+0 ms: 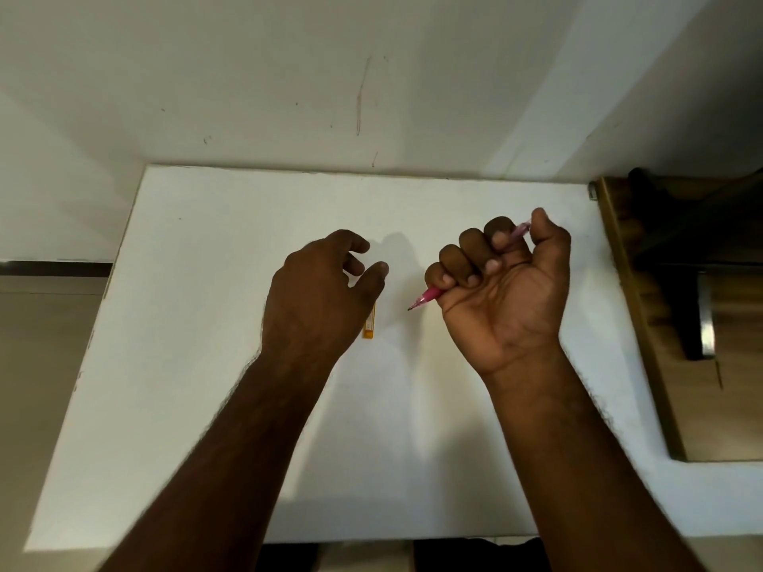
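Note:
My right hand point(501, 282) is turned palm up above the white table point(186, 365), its fingers curled round a pink mechanical pencil point(427, 297). The pencil's tip points down and left, and its other end shows by my thumb. My left hand point(322, 291) hovers palm down to the left, fingers loosely curled and holding nothing. Under its thumb side a small orange case point(369, 324) lies flat on the table, partly hidden by the hand.
A white wall stands right behind the table. To the right is a brown wooden surface point(660, 365) with a dark object point(693, 262) on it. The table's left edge drops to a beige floor.

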A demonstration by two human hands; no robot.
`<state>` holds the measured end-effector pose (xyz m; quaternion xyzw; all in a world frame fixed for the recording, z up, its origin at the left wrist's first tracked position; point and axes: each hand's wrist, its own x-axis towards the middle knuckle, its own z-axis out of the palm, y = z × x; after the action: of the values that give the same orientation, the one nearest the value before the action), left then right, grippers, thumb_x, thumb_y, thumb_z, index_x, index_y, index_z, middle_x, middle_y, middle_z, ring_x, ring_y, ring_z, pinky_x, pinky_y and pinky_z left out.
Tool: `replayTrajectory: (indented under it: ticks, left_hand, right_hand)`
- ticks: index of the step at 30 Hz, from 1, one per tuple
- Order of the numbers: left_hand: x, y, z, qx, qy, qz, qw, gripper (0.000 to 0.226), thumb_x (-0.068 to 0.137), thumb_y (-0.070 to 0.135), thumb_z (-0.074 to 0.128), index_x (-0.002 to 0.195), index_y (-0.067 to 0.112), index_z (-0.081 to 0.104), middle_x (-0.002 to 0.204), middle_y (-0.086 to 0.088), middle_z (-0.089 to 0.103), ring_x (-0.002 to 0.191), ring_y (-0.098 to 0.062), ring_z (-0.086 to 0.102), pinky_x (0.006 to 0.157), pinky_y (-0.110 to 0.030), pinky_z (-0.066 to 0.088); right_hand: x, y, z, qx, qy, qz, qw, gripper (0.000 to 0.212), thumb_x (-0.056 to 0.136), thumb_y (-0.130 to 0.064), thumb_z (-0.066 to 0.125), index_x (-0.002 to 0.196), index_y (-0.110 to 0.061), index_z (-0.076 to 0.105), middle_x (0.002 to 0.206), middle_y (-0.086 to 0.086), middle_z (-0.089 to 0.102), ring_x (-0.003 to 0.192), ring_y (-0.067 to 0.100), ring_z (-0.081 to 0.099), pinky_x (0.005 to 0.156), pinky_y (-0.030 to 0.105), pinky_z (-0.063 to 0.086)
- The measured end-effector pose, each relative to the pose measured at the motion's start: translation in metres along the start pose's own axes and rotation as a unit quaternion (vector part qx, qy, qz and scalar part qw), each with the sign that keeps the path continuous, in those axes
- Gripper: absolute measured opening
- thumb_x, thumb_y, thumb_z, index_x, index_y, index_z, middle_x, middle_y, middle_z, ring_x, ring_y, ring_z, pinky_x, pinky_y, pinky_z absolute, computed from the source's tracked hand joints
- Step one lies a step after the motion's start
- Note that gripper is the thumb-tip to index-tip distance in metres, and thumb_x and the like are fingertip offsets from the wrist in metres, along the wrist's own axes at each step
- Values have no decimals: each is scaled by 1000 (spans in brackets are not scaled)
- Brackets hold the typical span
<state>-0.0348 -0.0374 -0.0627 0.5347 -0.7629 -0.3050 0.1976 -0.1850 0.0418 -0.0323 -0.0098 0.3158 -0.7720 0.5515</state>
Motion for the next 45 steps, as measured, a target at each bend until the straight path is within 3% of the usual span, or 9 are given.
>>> replayTrajectory:
  ticks: [5, 11, 15, 20, 24, 29, 33, 37, 45]
  left_hand:
    - [0, 1, 0, -5, -2, -2, 1000, 31, 87, 52, 65, 110, 32, 66, 88, 14, 71, 80, -8, 67, 70, -27, 48]
    - [0, 3, 0, -11, -9, -5, 1000, 31, 87, 51, 65, 110, 31, 66, 88, 14, 71, 81, -8, 67, 70, -27, 48]
    - [0, 2, -2, -14, -10, -7, 1000, 30, 87, 50, 66, 110, 31, 66, 87, 13, 72, 82, -8, 67, 71, -28, 49]
    - [1, 1, -3, -14, -9, -8, 1000, 30, 86, 50, 66, 108, 31, 67, 88, 14, 71, 82, -8, 67, 74, -30, 52]
    - [1, 0, -3, -9, -7, -7, 1000, 29, 86, 50, 67, 107, 30, 68, 90, 13, 71, 82, -9, 67, 74, -30, 53]
    - [1, 0, -3, -8, -7, -8, 1000, 29, 86, 51, 66, 106, 31, 68, 90, 14, 71, 82, -8, 67, 72, -27, 50]
    - [1, -1, -4, -4, -10, -7, 1000, 29, 86, 50, 67, 107, 29, 69, 93, 13, 71, 83, -9, 67, 74, -29, 51]
    - [2, -1, -3, 2, -5, -6, 1000, 31, 86, 50, 68, 109, 28, 70, 100, 13, 69, 84, -9, 65, 74, -26, 46]
    - [2, 0, -4, 2, -6, -6, 1000, 31, 86, 50, 68, 108, 28, 71, 101, 12, 70, 85, -10, 65, 75, -28, 48]
  right_hand:
    - [-1, 2, 1, -10, -3, 8, 1000, 59, 98, -63, 34, 67, -15, 50, 54, -3, 34, 54, 15, 23, 57, 30, 30]
    - [1, 3, 1, -23, 5, 0, 1000, 52, 100, -50, 34, 63, -16, 45, 52, -3, 32, 52, 15, 23, 55, 30, 29]
    - [0, 4, 2, -18, 9, 3, 1000, 60, 97, -64, 37, 64, -15, 48, 54, -3, 32, 53, 15, 24, 55, 29, 31]
    - [1, 5, 1, -24, 15, -12, 1000, 55, 100, -52, 35, 60, -16, 46, 50, -3, 33, 51, 15, 22, 54, 29, 31]
    - [1, 5, 1, -12, 19, -9, 1000, 61, 98, -63, 35, 62, -16, 46, 52, -3, 31, 52, 15, 22, 55, 29, 31]
    - [1, 4, 1, -16, 13, -14, 1000, 55, 100, -52, 34, 61, -16, 44, 50, -3, 32, 50, 14, 22, 54, 29, 31]
    - [2, 4, 1, -10, 21, -12, 1000, 60, 98, -63, 35, 62, -16, 44, 52, -3, 30, 52, 14, 20, 54, 28, 31]
    - [2, 2, -1, -7, 17, -19, 1000, 53, 100, -52, 35, 61, -16, 43, 50, -3, 30, 52, 15, 20, 54, 28, 31]
    - [2, 1, -2, 6, 21, -21, 1000, 51, 98, -51, 36, 61, -16, 41, 50, -3, 29, 52, 16, 20, 54, 29, 31]
